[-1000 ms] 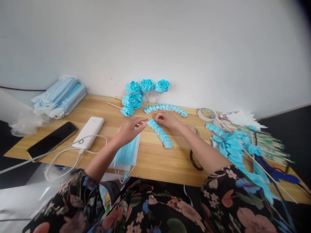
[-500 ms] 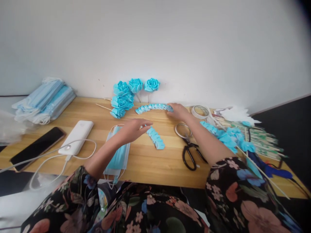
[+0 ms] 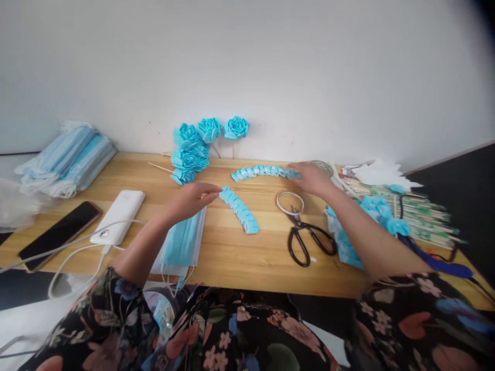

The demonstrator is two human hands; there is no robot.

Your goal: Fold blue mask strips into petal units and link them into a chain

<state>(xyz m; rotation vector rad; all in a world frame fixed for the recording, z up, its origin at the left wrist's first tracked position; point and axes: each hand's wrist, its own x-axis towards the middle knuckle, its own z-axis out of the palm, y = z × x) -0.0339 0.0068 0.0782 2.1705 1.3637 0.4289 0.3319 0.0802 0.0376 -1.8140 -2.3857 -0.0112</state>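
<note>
My left hand point(image 3: 193, 202) is at the upper left end of a short blue pleated strip point(image 3: 240, 210), its thumb and forefinger closed at that end. The strip slants down to the right on the wooden table. Farther back, my right hand point(image 3: 312, 178) is closed on the right end of a longer, curved blue pleated strip point(image 3: 261, 172). Under my left forearm lies a blue face mask point(image 3: 183, 245), partly covered. Black-handled scissors point(image 3: 303, 234) lie below my right hand, their blades by a pale ring point(image 3: 290, 202).
Blue folded flowers point(image 3: 191, 154) on sticks are against the wall. At left are a mask stack point(image 3: 73, 157), a phone point(image 3: 60, 234) and a white power bank point(image 3: 119, 216) with cable. A tape roll point(image 3: 325, 167), wrapped sticks point(image 3: 425, 216) and a blue tool point(image 3: 444, 265) are at right.
My right hand has moved right, drawing the longer strip with it. My left hand has shifted left to the short strip's end, uncovering more of it. The view has shifted slightly.
</note>
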